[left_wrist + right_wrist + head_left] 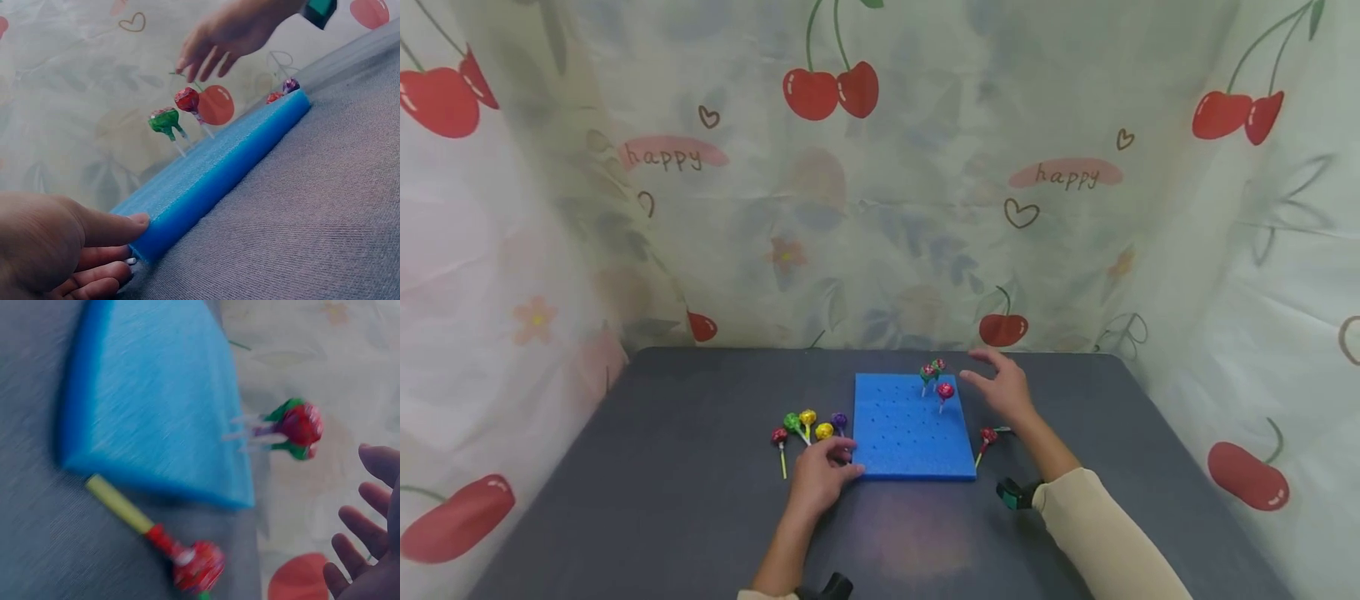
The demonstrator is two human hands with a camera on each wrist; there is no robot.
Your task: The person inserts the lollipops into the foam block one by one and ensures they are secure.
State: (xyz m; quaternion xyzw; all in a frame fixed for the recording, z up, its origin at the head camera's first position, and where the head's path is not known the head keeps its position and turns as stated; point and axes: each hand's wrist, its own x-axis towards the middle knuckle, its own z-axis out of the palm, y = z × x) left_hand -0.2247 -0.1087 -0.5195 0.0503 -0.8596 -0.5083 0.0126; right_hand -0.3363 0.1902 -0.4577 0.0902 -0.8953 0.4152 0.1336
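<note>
A blue foam board [910, 442] dotted with small holes lies on the dark table. Near its far right corner, several lollipops stand upright by their sticks: a red one [945, 391] and green-and-red ones [928, 373] behind it. My left hand [822, 477] touches the board's near left corner; in the left wrist view its thumb [134, 224] rests on the board's edge. Above and right of the standing lollipops hovers my right hand [1002, 390], fingers spread and holding nothing. In the right wrist view, a red lollipop with a yellow stick [199, 565] lies beside the board.
Left of the board lie several loose lollipops, among them a red one [779, 435], a green one [792, 422], a yellow one [824, 431] and a purple one [839, 421]. Cherry-patterned curtains [880, 250] surround the grey table [700, 500] at the back and sides.
</note>
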